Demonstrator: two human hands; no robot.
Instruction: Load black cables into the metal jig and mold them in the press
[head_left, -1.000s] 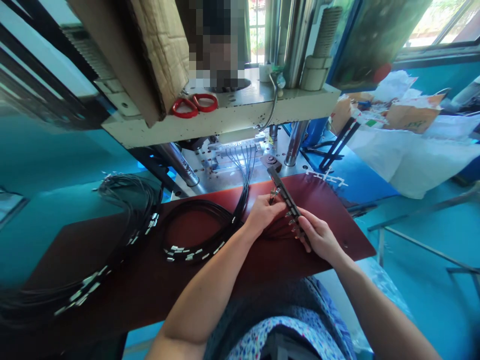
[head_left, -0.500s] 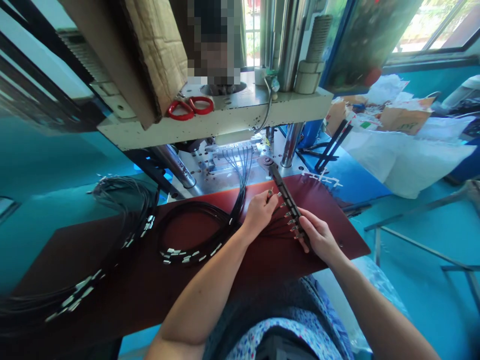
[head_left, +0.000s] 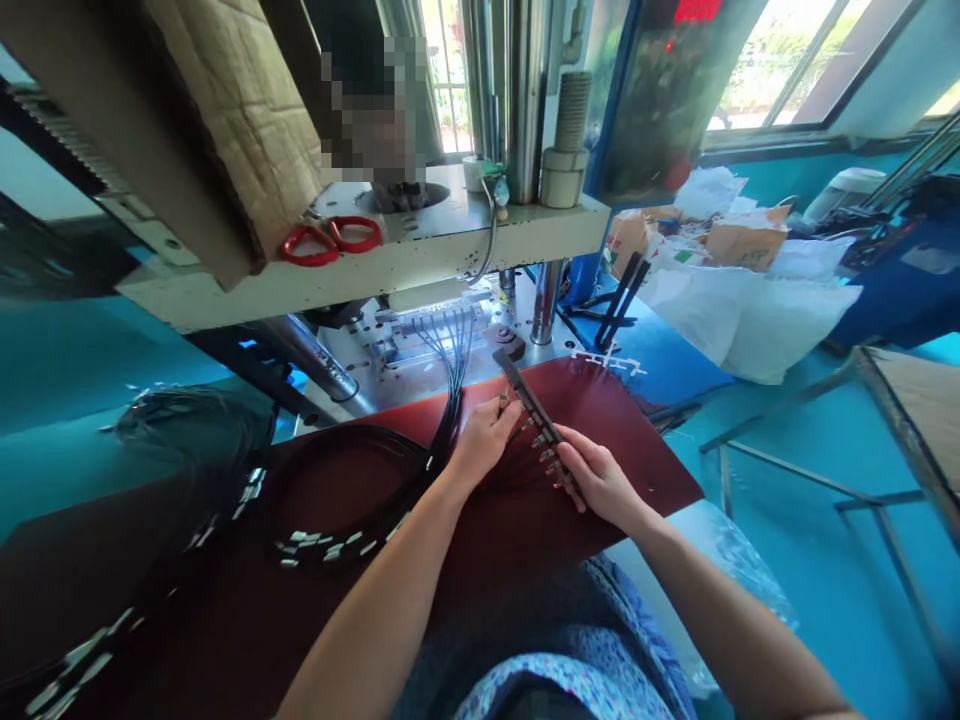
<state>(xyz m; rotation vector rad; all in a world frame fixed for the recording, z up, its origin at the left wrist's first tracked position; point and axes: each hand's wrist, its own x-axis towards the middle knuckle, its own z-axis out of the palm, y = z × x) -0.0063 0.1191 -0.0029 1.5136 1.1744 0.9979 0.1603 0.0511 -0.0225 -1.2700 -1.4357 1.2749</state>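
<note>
My right hand [head_left: 600, 480] is closed around the lower end of a long dark metal bar [head_left: 536, 410], which is tilted above the table. Several small metal connectors [head_left: 546, 452] stick out along the bar's left side, with thin black cables running from them. My left hand [head_left: 481, 440] is just left of the bar, thumb and fingers pinching a small metal connector [head_left: 503, 401] that points up. A gap shows between this connector and the bar. My fingers partly cover the cable below it.
A coil of black cables [head_left: 349, 432] with white tags lies on the reddish-brown table [head_left: 622, 430], and another bundle [head_left: 195, 430] is at left. Cable ends enter the press's lit metal mould [head_left: 427, 340]. Red-handled scissors [head_left: 330, 240] rest on the press beam. Behind it is a person.
My left hand has drawn back left from the bar, with the connector pinched in it. My right hand keeps holding the bar. The view has turned right, shifting the scene left.
</note>
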